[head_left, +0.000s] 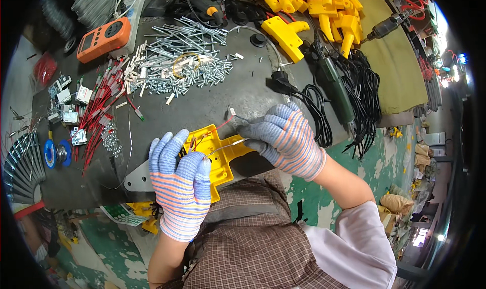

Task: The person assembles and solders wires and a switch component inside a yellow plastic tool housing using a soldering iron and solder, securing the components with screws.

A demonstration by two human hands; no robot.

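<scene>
Head view: fingers of the right hand (291,141) pinch a white-sleeved wire (221,148), while those of the left hand (179,187) grasp a yellow housing (223,174) by the worktop (167,118).

The left hand (182,185) curls its fingers (168,152) forward, wrist (174,238) behind them; rightward, the right hand (292,142) pinches, thumb (263,149) near fingertips, forearm (347,182) slanting back.

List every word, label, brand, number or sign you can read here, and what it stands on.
No text can be read clearly enough to quote.
Orange socket unit: small screen and markings, too small to read.
Green-and-white sheet: too blurred to tell print from pattern.
Yellow shell by the left hand and right hand: no lettering visible.
</scene>
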